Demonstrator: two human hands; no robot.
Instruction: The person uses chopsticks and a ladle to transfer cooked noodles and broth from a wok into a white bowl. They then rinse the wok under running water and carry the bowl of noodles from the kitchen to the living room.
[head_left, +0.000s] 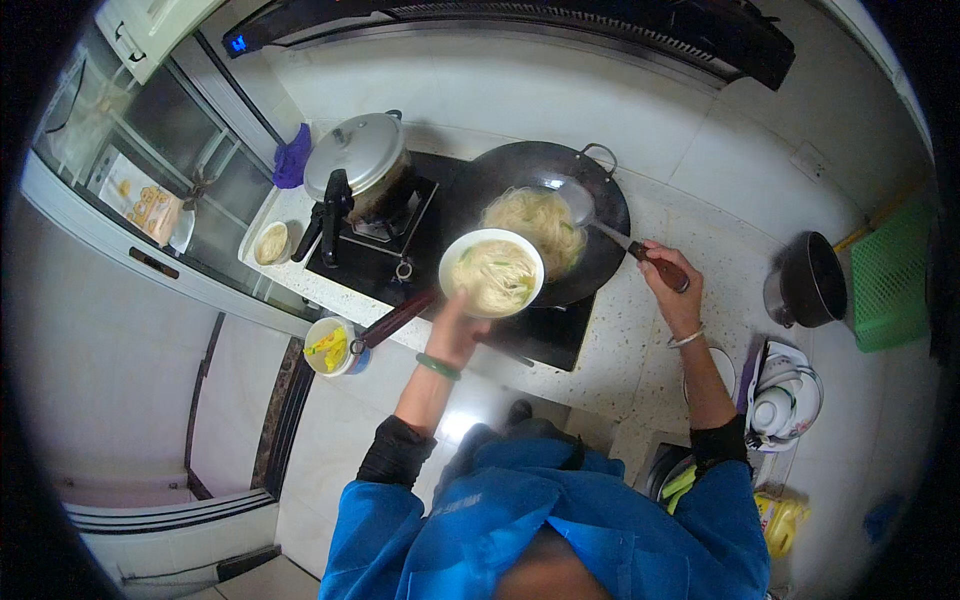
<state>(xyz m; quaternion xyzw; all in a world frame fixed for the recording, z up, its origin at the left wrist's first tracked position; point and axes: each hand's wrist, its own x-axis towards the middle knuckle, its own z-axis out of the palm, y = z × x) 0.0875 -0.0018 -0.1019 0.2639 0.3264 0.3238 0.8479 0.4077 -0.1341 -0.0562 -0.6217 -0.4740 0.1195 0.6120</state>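
Note:
My left hand (459, 326) holds a white bowl (444, 262) of noodles (491, 274) with some green pieces, over the near left part of a dark wok (517, 161). My right hand (675, 289) grips the brown handle of a metal ladle (576, 202), whose head rests in the wok beside more noodles (536, 217). The wok sits on the right side of a black gas hob (555, 337). Its long dark handle (397, 319) points toward the lower left and its loop handle is at the far side. The bowl hides part of the wok's near rim.
A lidded pressure cooker (356, 161) stands on the left burner, a small bowl of food (272, 244) at the counter's left end. Below that end is a bucket (330, 345) with yellow packaging. On the right are a dark pot (810, 281), a green plastic basket (889, 277) and stacked dishes (784, 397). A range hood (525, 19) hangs above.

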